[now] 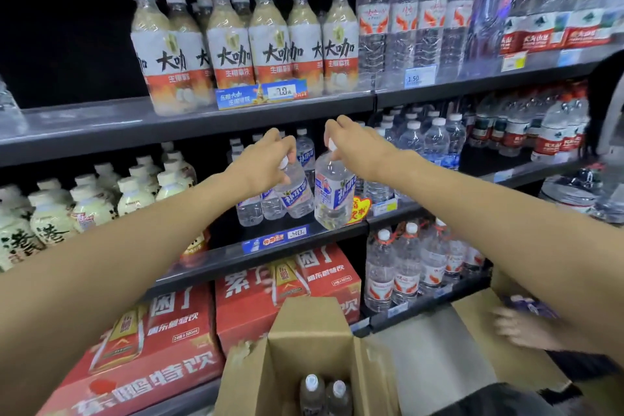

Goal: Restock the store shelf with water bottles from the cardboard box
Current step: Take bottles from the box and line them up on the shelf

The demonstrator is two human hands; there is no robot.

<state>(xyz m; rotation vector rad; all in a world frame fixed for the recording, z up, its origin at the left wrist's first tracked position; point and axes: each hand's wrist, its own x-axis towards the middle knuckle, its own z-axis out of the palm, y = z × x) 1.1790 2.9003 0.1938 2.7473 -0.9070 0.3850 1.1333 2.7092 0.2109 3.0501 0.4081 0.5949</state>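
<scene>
Head view. Nearest: cardboard box (304,341), open, two capped bottles left (324,395). Beyond: left hand (266,159) pinching cap of left bottle (293,189), long axis tilted, cap leaning left; right hand (351,142) gripping cap of right bottle (332,189), near upright, at middle shelf (287,246) edge. Behind: matching bottles already stocked. Restocking partway, by judgement.

clear plastic water bottles with blue-white labels (332,191): glossy, smooth, see-through; caps white plastic
dark grey shelf edges (189,120): look like painted metal, smooth, dull sheen
open brown cardboard box (309,331): matt paper board, torn rough flap edges
red printed drink cartons (162,341): cardboard, slight gloss
cream bottles with white labels (229,40): plastic, shiny film wrap
price tags (261,94): glossy printed strips
</scene>
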